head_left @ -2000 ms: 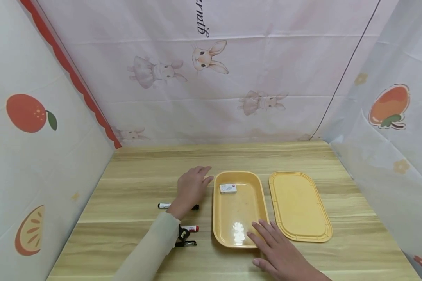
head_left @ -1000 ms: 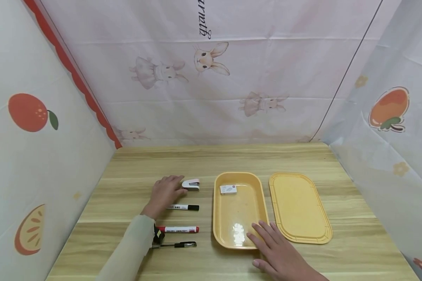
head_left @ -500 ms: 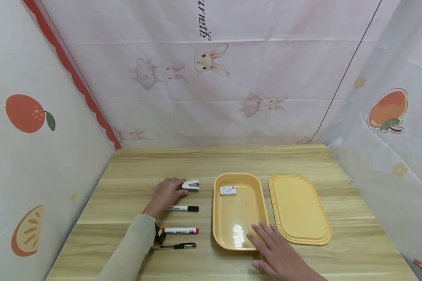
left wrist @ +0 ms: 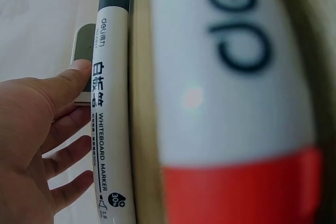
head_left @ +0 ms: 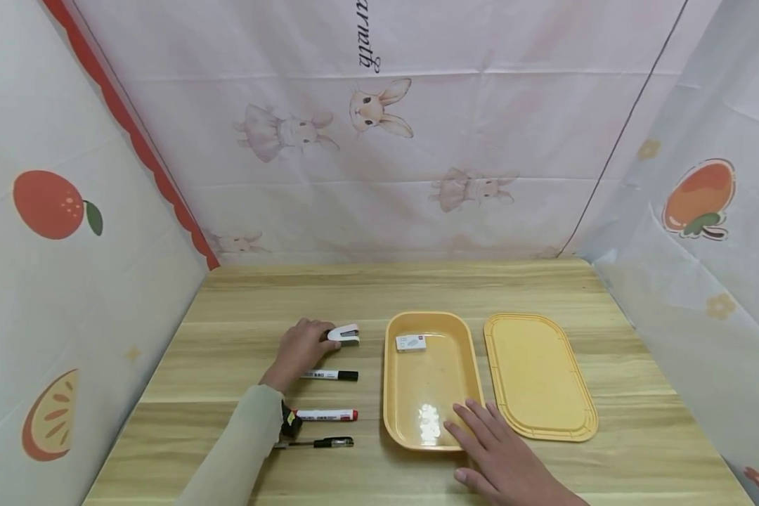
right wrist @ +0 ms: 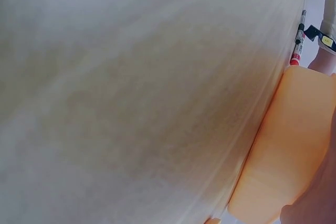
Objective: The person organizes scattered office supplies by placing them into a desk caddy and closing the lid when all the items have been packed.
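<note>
My left hand (head_left: 299,351) pinches the near end of a small white stapler (head_left: 344,334) that lies on the table left of the yellow box (head_left: 387,379). In the left wrist view, the thumb presses the stapler's dark side (left wrist: 84,45), and the whiteboard marker (left wrist: 113,103) hides part of the fingers. My right hand (head_left: 502,453) rests with spread, fairly straight fingers on the box's near right corner. Inside the box, towards its far left, lies a small white carton (head_left: 411,342).
A black-capped marker (head_left: 332,374), a red-capped marker (head_left: 325,414) and a black pen (head_left: 333,442) lie in a column below the stapler, partly behind the left wrist. The yellow lid (head_left: 540,376) lies flat right of the box. Printed cloth walls (head_left: 379,211) enclose the table.
My left hand moved left from beside the box to the stapler, then took its end between thumb and fingers. The stapler turned slightly. My right hand stayed on the box.
</note>
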Tool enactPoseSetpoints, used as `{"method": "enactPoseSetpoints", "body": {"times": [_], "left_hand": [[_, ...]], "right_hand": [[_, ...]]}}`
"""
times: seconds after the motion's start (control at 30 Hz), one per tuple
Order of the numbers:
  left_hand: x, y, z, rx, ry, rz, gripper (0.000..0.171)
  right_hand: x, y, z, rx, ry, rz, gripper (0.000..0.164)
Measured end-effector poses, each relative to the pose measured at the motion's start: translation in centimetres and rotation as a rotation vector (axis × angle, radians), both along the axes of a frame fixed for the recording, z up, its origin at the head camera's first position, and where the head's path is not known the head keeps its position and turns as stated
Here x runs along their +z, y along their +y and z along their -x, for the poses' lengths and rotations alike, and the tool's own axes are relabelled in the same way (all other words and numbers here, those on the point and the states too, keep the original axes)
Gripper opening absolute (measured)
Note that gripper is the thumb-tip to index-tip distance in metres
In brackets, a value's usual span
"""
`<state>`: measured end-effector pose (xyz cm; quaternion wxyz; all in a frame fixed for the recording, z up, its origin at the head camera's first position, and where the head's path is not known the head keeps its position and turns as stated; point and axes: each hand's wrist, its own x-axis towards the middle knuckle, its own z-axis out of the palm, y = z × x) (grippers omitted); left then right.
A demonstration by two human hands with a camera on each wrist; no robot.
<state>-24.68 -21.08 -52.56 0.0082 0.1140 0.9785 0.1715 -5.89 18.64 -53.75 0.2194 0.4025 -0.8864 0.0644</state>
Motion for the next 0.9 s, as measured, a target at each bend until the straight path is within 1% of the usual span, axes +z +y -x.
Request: {"method": "enactPoseSetpoints", "body": {"times": [0.13, 0.33, 0.57, 0.7, 0.9], "left_hand": [[0.1, 0.0, -0.1, 0.005, 0.008, 0.007, 0.039], [0.5, 0.0, -0.3, 0.015, 0.047, -0.001, 0.038], [1.7, 0.7, -0.6, 0.031, 0.067, -0.030, 0.039], [2.4, 1.2, -0.7, 0.029, 0.060, -0.037, 0.040], [3.3, 2.1, -0.6, 0.001, 0.082, -0.046, 0.040]], "right_hand": [[-0.1, 0.0, 0.0, 0.001, -0.001, 0.001, 0.063], [0.0, 0.0, 0.0, 0.002, -0.003, 0.009, 0.063], [0.1, 0.0, 0.1, 0.011, -0.011, 0.021, 0.063], [0.1, -0.1, 0.1, 0.012, -0.006, 0.019, 0.062], [0.1, 0.0, 0.1, 0.009, -0.007, 0.019, 0.062]]}}
